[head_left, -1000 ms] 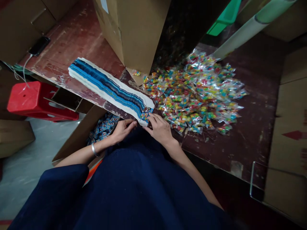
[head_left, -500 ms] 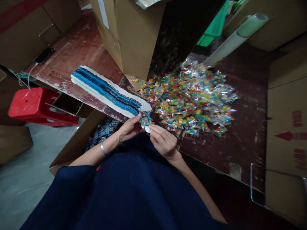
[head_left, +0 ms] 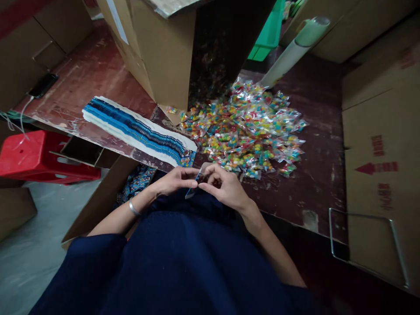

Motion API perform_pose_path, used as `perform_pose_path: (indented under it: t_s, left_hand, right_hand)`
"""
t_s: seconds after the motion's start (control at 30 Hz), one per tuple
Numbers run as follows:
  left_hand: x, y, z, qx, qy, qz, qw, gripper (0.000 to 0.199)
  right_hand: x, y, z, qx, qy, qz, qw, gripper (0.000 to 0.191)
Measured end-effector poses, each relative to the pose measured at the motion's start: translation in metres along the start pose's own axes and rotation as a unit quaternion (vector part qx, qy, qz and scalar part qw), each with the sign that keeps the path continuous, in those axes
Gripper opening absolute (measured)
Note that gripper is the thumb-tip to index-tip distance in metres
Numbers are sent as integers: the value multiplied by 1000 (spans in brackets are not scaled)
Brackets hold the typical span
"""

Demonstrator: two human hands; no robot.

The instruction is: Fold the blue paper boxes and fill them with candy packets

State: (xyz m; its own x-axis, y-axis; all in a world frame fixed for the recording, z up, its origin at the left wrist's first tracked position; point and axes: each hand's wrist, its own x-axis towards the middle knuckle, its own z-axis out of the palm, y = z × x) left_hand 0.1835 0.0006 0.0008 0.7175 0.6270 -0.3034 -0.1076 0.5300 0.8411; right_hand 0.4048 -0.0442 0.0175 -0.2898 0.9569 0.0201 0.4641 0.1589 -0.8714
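From my distant seat I see a small blue carton [head_left: 192, 188], turned nearly edge-on, in front of the dark blue clothing and between the two hands. The left hand [head_left: 177, 180] is pinched on it, thumb against fingers. The right hand [head_left: 225, 186] is at its other side, with thumb and forefinger spread apart near its upper edge; I cannot tell if they grip it. Just beyond the left hand, a long overlapping row of flat cartons [head_left: 138, 131] runs away to the left on the reddish table [head_left: 278, 197]. Beyond the right hand lies a heap of clear bags with colourful pieces [head_left: 246, 131]. Beside the left forearm, blue packets [head_left: 136, 183] lie in an open box [head_left: 95, 201]. Farther left of this hand stands a red stool [head_left: 22, 151].
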Motion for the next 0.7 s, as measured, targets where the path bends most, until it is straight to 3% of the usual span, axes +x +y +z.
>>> perform_pose_path:
  t_s: [0.07, 0.2, 0.3, 0.37, 0.43, 0.5, 0.7]
  left_hand:
    - [0, -2, 2, 30, 39, 9, 999, 48]
    - [6, -10, 13, 60, 170, 102, 978, 42]
    - [12, -20, 25, 37, 240, 163, 956, 41]
    - [15, -26, 32, 30, 277, 203, 939, 52]
    - [16, -29, 34, 53, 279, 228, 931, 63]
    - [15, -28, 31, 90, 248, 220, 939, 57]
    - [10, -19, 19, 131, 171, 142, 966, 44]
  right_hand:
    - [1, 3, 1, 35, 33, 18, 999, 25]
    - [0, 9, 20, 109, 205, 27, 972, 41]
    - [0, 14, 39, 162, 265, 24, 950, 36]
    - [1, 16, 49, 180, 308, 26, 934, 35]
    - [2, 18, 53, 172, 342, 22, 924, 38]
    - [2, 19, 55, 147, 355, 11, 923, 32]
    - [2, 22, 54, 125, 306, -3, 944, 14]
